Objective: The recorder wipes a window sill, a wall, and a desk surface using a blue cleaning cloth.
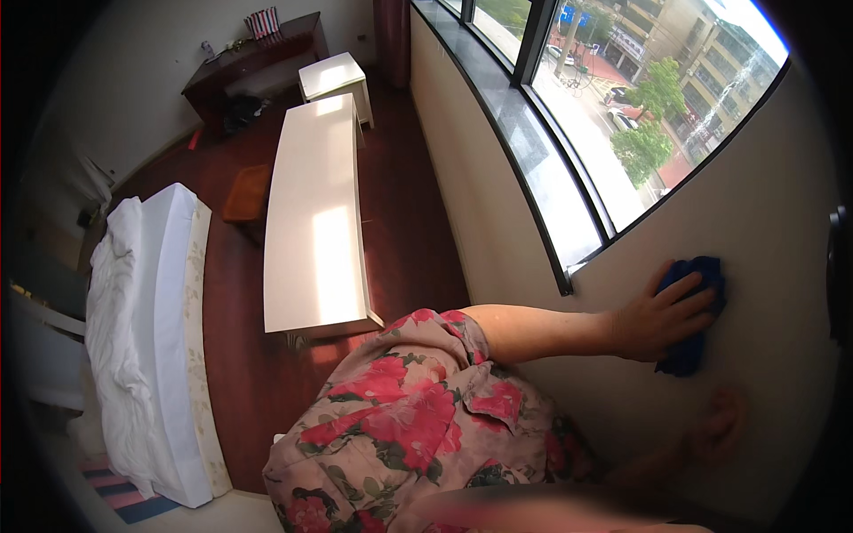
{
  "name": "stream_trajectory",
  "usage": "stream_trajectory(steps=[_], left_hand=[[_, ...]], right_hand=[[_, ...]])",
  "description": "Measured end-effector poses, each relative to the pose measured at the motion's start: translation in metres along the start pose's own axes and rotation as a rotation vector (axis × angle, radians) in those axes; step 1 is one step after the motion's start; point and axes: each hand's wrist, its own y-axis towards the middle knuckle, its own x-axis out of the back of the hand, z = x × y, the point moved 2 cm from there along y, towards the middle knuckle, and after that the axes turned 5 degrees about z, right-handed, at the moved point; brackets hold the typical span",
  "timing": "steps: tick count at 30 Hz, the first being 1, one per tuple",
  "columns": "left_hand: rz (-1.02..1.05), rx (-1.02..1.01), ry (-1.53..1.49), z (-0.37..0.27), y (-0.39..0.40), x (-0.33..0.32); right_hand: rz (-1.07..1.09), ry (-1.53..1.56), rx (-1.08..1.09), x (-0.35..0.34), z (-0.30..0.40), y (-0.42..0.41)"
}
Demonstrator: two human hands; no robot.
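Note:
My left hand (pixel 666 316) presses a crumpled dark blue cloth (pixel 690 350) against the pale wall (pixel 766 220) beside the window's lower corner. Its fingers are spread over the cloth, and the arm is stretched out from a floral short sleeve. Lower down, in shadow near the same wall, my right hand (pixel 720 420) is dim. Its fingers look bent, but whether they hold anything is hidden. My floral shirt (pixel 413 426) fills the bottom middle.
Beside me runs a dark-framed window (pixel 523 53) with a stone sill (pixel 526 146). Behind stand a long cream table (pixel 310 220), a small white cabinet (pixel 333 76), a wooden stool (pixel 246 193) and a dark desk (pixel 293 33). A bed (pixel 170 300) with white bedding lies at the left.

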Motion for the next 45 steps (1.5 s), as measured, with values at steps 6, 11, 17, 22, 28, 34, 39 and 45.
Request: stream_trajectory(steps=[6,11,17,22,28,34,39,45], left_hand=[[0.029,-0.221,-0.013,-0.008,-0.046,-0.023],[-0.015,-0.237,-0.081,-0.014,-0.047,-0.026],[-0.1,-0.137,-0.138,-0.031,-0.028,-0.023],[-0.102,-0.184,-0.181,-0.042,0.0,-0.005],[-0.094,-0.291,-0.197,-0.061,0.025,0.004],[-0.014,-0.389,-0.281,-0.089,0.046,0.014],[0.019,-0.503,-0.37,-0.11,0.05,0.01],[0.052,-0.62,-0.604,-0.137,0.05,-0.003]], right_hand=[[0.034,-0.099,0.01,0.004,-0.011,-0.003],[0.045,-0.178,-0.072,0.009,-0.018,-0.01],[0.084,-0.166,-0.094,0.009,-0.007,-0.003],[0.158,-0.09,-0.14,0.003,0.018,-0.001],[-0.003,-0.036,-0.402,0.036,0.025,-0.041],[0.129,-0.317,-0.464,0.057,0.048,-0.061],[0.088,-0.211,-0.622,0.062,0.053,-0.07],[-0.08,-0.217,-0.543,0.062,0.054,-0.07]])
